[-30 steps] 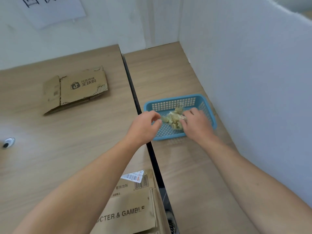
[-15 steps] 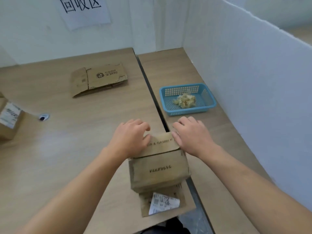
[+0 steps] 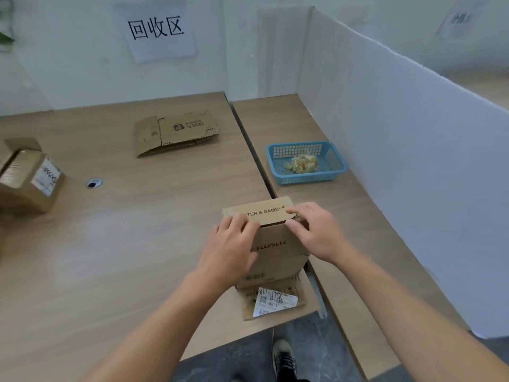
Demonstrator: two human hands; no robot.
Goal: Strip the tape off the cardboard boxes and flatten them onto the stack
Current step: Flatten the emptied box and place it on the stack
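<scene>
You had two desks (image 3: 110,244) pushed together, with a white partition (image 3: 399,133) closing off the right side. That made a small bay under the wall sign (image 3: 157,28), which seemed to mark it as the sorting spot.

The box (image 3: 275,244) stood at the near edge, across the seam between the desks and right in front of you. That put it in easy reach of both arms. One flap lay open toward you on the desk, with a white label (image 3: 272,301) on it.

A taped box (image 3: 27,177) waited at the far left, not yet opened. The flat box (image 3: 176,132) lay far across the left desk, well apart from everything else. I took it for the start of the stack.

The blue basket (image 3: 305,177) sat on the right desk beside the partition, just beyond the box. It was close enough for scraps to go in without a stretch.

Your left hand (image 3: 231,249) gripped the box's left top corner, with the fingers bent over the top flap and the thumb down the front face. I read that as bracing it. Your right hand (image 3: 314,232) reached across the flap's right end. Fingers on top and thumb at the fold appeared to pinch it, probably to lift it open for flattening.

The tape wad (image 3: 301,163) lay in the basket. I couldn't tell whether any tape was left on the box.
</scene>
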